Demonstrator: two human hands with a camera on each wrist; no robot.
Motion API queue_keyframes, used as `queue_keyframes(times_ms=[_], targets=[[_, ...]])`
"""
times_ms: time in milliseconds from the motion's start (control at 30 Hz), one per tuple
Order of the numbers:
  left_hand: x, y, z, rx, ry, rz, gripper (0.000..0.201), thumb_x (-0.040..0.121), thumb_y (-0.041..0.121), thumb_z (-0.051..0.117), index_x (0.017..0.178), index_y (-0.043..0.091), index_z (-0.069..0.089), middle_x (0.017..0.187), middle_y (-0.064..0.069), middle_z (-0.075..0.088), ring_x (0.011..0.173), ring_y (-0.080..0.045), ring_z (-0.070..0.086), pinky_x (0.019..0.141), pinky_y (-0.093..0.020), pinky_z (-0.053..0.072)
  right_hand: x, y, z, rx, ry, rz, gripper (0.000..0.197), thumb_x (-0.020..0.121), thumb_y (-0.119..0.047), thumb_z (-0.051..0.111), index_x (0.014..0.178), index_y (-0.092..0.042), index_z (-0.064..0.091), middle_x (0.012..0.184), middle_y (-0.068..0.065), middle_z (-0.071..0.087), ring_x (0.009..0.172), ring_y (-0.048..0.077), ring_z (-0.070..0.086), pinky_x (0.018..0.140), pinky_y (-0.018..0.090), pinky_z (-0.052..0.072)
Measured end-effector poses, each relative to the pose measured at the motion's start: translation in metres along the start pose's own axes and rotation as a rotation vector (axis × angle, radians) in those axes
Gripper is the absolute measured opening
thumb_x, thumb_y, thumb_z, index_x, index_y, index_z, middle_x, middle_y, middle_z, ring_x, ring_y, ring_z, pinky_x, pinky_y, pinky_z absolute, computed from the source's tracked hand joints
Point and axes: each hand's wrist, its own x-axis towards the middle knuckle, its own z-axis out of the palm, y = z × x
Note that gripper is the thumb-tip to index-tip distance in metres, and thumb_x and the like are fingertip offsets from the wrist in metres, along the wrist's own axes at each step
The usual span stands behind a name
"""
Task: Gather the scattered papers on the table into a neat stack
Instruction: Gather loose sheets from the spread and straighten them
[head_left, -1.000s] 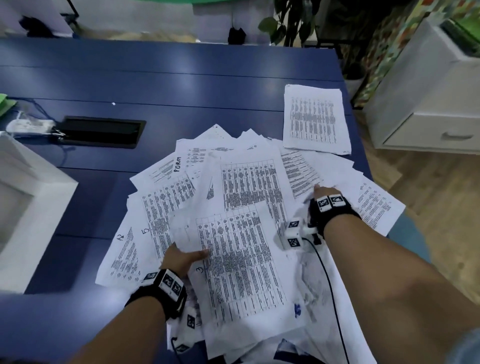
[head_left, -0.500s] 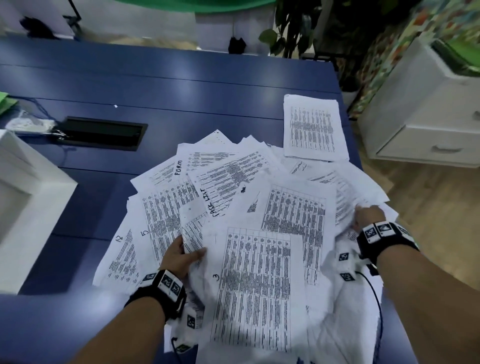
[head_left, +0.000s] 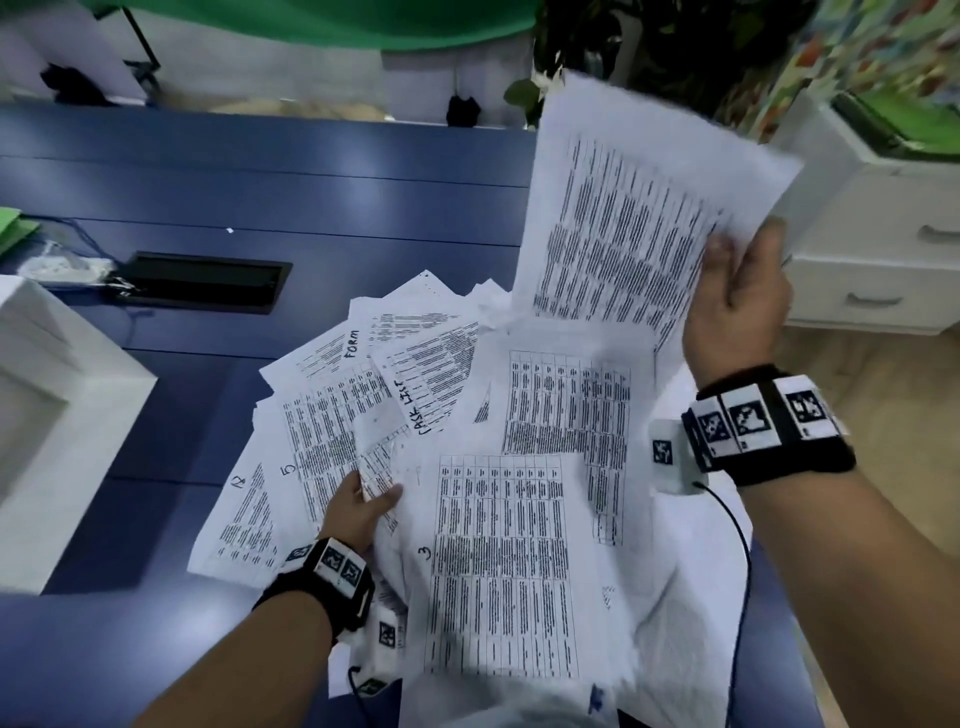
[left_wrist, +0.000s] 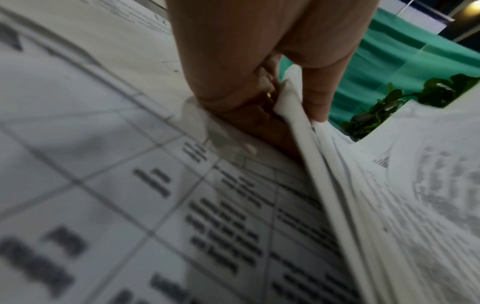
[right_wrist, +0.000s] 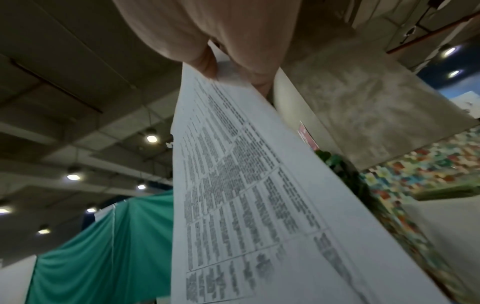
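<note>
Printed white papers (head_left: 467, 467) lie fanned and overlapping across the blue table (head_left: 311, 208). My right hand (head_left: 737, 291) is raised above the pile and pinches a printed sheet (head_left: 639, 218) by its right edge, lifted clear of the table; the same sheet (right_wrist: 246, 195) shows in the right wrist view between thumb and fingers (right_wrist: 202, 59). Low at the pile's left side, my left hand (head_left: 363, 512) grips a bunch of sheets. In the left wrist view, those papers (left_wrist: 324, 164) are held between thumb and fingers (left_wrist: 319, 98).
A white box (head_left: 57, 431) stands at the table's left edge. A black cable hatch (head_left: 202, 280) is set in the tabletop, with a white power strip (head_left: 67, 267) beside it. A white drawer unit (head_left: 883, 249) stands off the right edge.
My right hand left the pile's right side, reached to the far right and lifted the separate sheet off the table. The left hand stays on the pile's left side.
</note>
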Motion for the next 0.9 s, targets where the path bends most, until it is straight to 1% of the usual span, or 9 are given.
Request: queue_keyframes(times_ms=[133,200,267,400,500,633,767,833,900], targets=[[0.002,-0.002,0.004,-0.018,0.053,0.025,0.072,0.090,0.037,0.060,0.147,0.010,0.024,0.151,-0.017,0.032,0.138,-0.031,0.034,0.111,-0.047,0.028,0.024,-0.030,-0.006,0.129,0.176,-0.113,0.016,0.099,-0.008,0.041,0.112,-0.018,0.041,0.103,-0.015,0.055,0.097,-0.021,0.051,0.089,0.009,0.041],[0.007,-0.004,0.002,-0.050,0.151,0.025,0.062,0.094,0.038,0.054,0.145,0.014,0.026,0.147,-0.022,0.037,0.134,-0.035,0.039,0.109,-0.050,0.032,0.032,-0.022,-0.010,0.081,0.218,-0.097,0.018,0.099,-0.007,0.041,0.116,-0.008,0.043,0.106,-0.015,0.053,0.097,-0.024,0.049,0.090,0.006,0.038],[0.008,-0.003,0.000,-0.038,0.237,0.032,0.062,0.092,0.029,0.060,0.143,0.020,0.026,0.135,-0.025,0.046,0.126,-0.038,0.047,0.104,-0.049,0.038,0.038,-0.005,-0.014,0.021,0.213,0.007,0.023,0.096,-0.010,0.041,0.117,0.000,0.048,0.103,-0.005,0.057,0.092,-0.015,0.053,0.087,0.006,0.039],[0.011,0.000,-0.007,-0.029,0.340,0.034,0.094,0.073,0.015,0.082,0.145,0.024,0.021,0.145,-0.023,0.038,0.135,-0.032,0.039,0.113,-0.043,0.031,0.020,0.059,-0.011,-0.261,-0.007,0.381,0.028,0.094,-0.015,0.045,0.114,0.004,0.051,0.109,0.024,0.062,0.099,0.030,0.059,0.084,0.028,0.045],[0.008,0.007,-0.009,-0.074,0.439,-0.040,0.090,0.074,0.019,0.081,0.145,0.013,0.027,0.148,-0.024,0.035,0.134,-0.031,0.041,0.111,-0.039,0.033,-0.023,0.106,-0.003,-0.416,-0.249,0.607,0.030,0.094,-0.017,0.049,0.116,0.003,0.055,0.115,0.029,0.060,0.107,0.041,0.058,0.084,0.038,0.044],[0.005,0.007,-0.002,0.022,0.395,-0.084,0.067,0.093,0.029,0.058,0.145,0.002,0.026,0.149,-0.022,0.036,0.133,-0.037,0.041,0.111,-0.045,0.033,-0.093,0.128,-0.004,-0.569,-0.475,0.858,0.043,0.098,-0.025,0.047,0.131,0.003,0.044,0.131,0.028,0.050,0.119,0.042,0.050,0.095,0.039,0.041],[0.007,0.004,0.004,0.084,0.272,-0.066,0.075,0.095,0.048,0.045,0.149,0.002,0.019,0.154,-0.018,0.027,0.139,-0.037,0.032,0.113,-0.050,0.030,-0.140,0.135,0.001,-0.647,-0.545,0.935,0.070,0.079,-0.046,0.071,0.128,-0.003,0.045,0.128,0.024,0.049,0.118,0.041,0.048,0.097,0.048,0.043],[0.010,0.008,0.004,0.062,0.249,-0.049,0.087,0.090,0.062,0.043,0.152,0.009,0.011,0.158,-0.010,0.018,0.143,-0.033,0.027,0.114,-0.050,0.028,-0.147,0.135,0.007,-0.596,-0.574,0.919,0.081,0.073,-0.039,0.079,0.135,-0.005,0.039,0.134,0.022,0.047,0.124,0.038,0.047,0.101,0.045,0.042],[0.016,0.009,0.007,0.041,0.197,-0.015,0.090,0.084,0.063,0.052,0.150,0.012,0.019,0.152,-0.009,0.032,0.136,-0.032,0.037,0.110,-0.050,0.035,-0.148,0.130,0.012,-0.430,-0.602,0.967,0.081,0.079,-0.022,0.076,0.143,-0.008,0.028,0.142,0.019,0.042,0.128,0.035,0.045,0.102,0.039,0.040]])
